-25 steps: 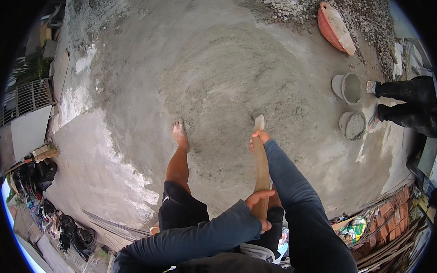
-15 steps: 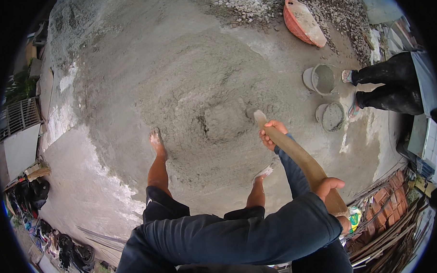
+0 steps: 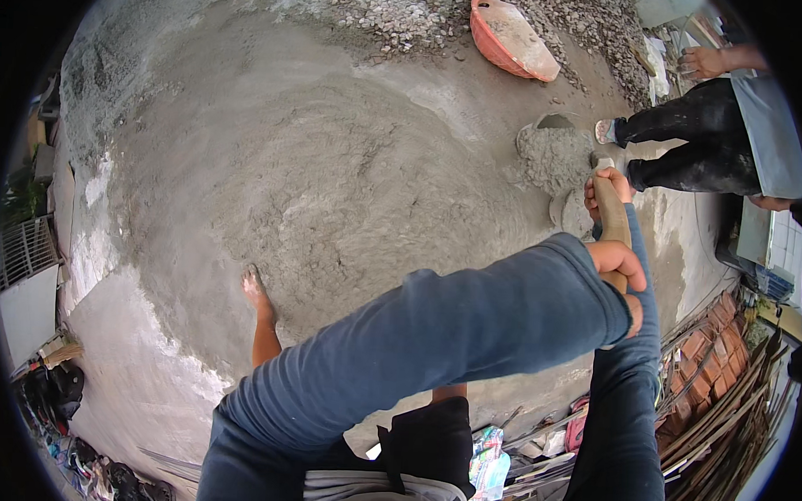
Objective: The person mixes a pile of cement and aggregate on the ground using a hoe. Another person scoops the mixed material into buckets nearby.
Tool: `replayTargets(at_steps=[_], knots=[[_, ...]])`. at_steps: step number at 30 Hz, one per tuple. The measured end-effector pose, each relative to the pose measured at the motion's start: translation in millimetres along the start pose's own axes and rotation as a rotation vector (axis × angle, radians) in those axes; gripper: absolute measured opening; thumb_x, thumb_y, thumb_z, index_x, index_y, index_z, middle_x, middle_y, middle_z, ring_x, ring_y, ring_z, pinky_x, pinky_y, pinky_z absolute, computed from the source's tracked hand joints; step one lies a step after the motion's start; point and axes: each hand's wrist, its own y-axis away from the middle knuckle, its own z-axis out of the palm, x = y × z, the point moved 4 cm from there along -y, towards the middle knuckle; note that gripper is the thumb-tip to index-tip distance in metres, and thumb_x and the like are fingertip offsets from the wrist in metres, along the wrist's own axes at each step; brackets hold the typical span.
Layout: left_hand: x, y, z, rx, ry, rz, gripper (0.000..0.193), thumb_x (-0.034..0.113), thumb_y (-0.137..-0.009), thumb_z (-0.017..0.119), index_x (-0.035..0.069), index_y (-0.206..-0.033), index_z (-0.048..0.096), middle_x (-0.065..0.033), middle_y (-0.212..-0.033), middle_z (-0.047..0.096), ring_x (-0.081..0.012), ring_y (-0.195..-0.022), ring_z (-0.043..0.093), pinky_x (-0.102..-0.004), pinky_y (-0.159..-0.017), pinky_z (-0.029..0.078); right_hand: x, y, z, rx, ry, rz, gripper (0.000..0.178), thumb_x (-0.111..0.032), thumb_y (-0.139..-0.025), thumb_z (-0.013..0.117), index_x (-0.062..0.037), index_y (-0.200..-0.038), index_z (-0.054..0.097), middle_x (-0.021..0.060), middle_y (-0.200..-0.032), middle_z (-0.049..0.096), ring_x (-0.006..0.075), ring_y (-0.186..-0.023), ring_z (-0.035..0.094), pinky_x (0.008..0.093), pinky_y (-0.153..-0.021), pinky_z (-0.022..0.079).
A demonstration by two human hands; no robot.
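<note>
Both my hands grip the wooden handle (image 3: pixel 611 215) of a hoe, whose blade is hidden by wet mortar. My right hand (image 3: pixel 608 192) is wrapped round it close to the head. Farther back on the handle, my left hand (image 3: pixel 619 274) is closed, its arm crossing in front of me. A lump of wet mortar (image 3: pixel 552 160) sits at the tool's head, over a bucket (image 3: pixel 557 122) that it mostly covers. A second bucket (image 3: pixel 572 212) stands just nearer, partly hidden. The broad bed of wet mortar (image 3: pixel 359 196) spreads to the left.
At the right stands another person (image 3: pixel 701 142) in dark trousers, feet close to the buckets. A red basin (image 3: pixel 512 41) lies by the gravel (image 3: pixel 594 36). Bricks (image 3: pixel 706 363) and wooden sticks (image 3: pixel 721 429) are piled at the lower right. My bare foot (image 3: pixel 256 290) is on the mortar.
The hoe has swung right, from the mortar bed to the buckets, and a lump of mortar now shows at its head. Both hands moved with it, and the view has shifted.
</note>
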Motion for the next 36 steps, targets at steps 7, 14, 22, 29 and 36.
replayTargets(at_steps=[7,14,22,29,36], knots=[[-230.0,3.0,-123.6,0.325,-0.881,-0.659,0.058,0.01,-0.079,0.059,0.016,-0.136,0.047,-0.0177,-0.096,0.066,-0.03,-0.085,0.067,-0.0407,-0.076,0.053,83.0,-92.0,52.8,0.287,-0.106,-0.279,0.058,-0.002,-0.078,0.059,0.0091,-0.127,0.03,0.0225,-0.099,0.051,0.0324,-0.071,0.063,0.0405,-0.063,0.057],[-388.8,-3.7,-102.7,0.494,-0.691,-0.728,0.051,0.007,-0.08,0.063,0.011,-0.129,0.049,-0.0189,-0.108,0.063,-0.0341,-0.099,0.064,-0.0415,-0.086,0.05,136.5,-42.1,44.6,0.323,-0.277,-0.434,0.049,0.009,-0.076,0.053,0.0004,-0.119,0.03,0.0189,-0.091,0.051,0.0277,-0.062,0.062,0.0403,-0.057,0.058],[-228.8,26.5,90.3,0.014,-0.02,-0.327,0.086,0.005,-0.071,0.074,0.006,-0.144,0.031,-0.0135,-0.109,0.059,-0.0221,-0.101,0.059,-0.034,-0.091,0.046,137.7,132.0,-82.1,0.465,-0.271,-0.335,0.028,-0.004,-0.078,0.056,-0.0006,-0.101,0.042,0.0128,-0.079,0.053,0.0224,-0.055,0.056,0.0362,-0.047,0.052],[-231.3,-57.8,133.4,-0.42,0.257,-0.546,0.078,0.002,-0.072,0.065,0.003,-0.143,0.034,-0.0073,-0.097,0.059,-0.0151,-0.088,0.058,-0.0302,-0.082,0.048,247.4,108.2,-217.6,0.638,-0.335,-0.02,0.015,-0.005,-0.077,0.055,0.0001,-0.09,0.048,0.0132,-0.074,0.053,0.0248,-0.054,0.056,0.0401,-0.046,0.051],[-292.1,-134.0,91.7,-0.214,0.236,-0.64,0.08,0.003,-0.072,0.062,0.004,-0.146,0.03,-0.0072,-0.099,0.057,-0.0146,-0.087,0.057,-0.0286,-0.081,0.047,320.9,-25.9,-236.0,0.643,-0.286,0.131,0.015,-0.006,-0.074,0.056,0.0016,-0.086,0.053,0.0138,-0.067,0.054,0.0276,-0.054,0.057,0.0431,-0.05,0.051]])
